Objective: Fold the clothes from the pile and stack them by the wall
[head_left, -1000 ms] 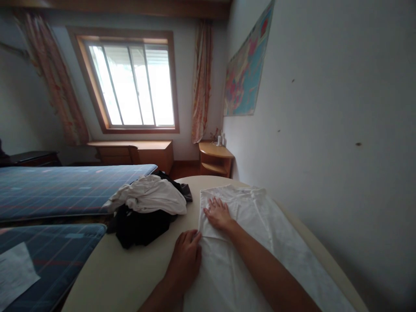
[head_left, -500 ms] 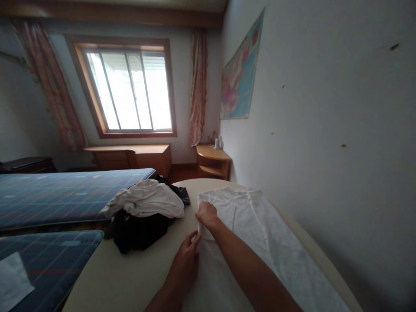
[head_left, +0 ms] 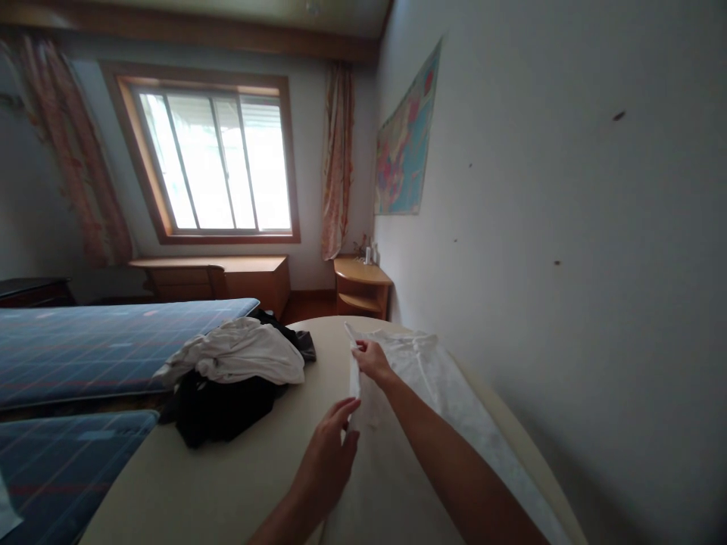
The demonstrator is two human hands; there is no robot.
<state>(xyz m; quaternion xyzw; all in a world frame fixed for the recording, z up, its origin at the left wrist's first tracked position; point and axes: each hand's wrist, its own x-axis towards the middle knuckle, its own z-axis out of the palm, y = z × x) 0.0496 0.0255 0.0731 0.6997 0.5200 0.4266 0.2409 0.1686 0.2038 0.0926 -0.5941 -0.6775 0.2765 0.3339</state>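
Note:
A white cloth garment (head_left: pixel 454 439) lies lengthwise on the pale round table (head_left: pixel 238 484); whether it is a shirt or trousers I cannot tell. My right hand (head_left: pixel 372 359) pinches its left edge near the far end, and that edge stands slightly raised as a narrow fold. Closer to me, my left hand (head_left: pixel 332 443) rests beside the same edge. Its fingertips touch the fold, while the thumb is apart from the fingers. My right forearm crosses over the garment and hides part of it.
Left on the table are a crumpled white cloth (head_left: pixel 250 352) and a black cloth (head_left: pixel 221 409) under it. Blue plaid mattresses (head_left: pixel 113 344) border the table's left side. A bare wall (head_left: pixel 539 189) runs close along the right. Beyond stands a wooden corner shelf (head_left: pixel 363 271).
My right hand has lifted the garment's left edge into a narrow raised fold. The left hand has shifted slightly right along with it. The view has turned slightly right.

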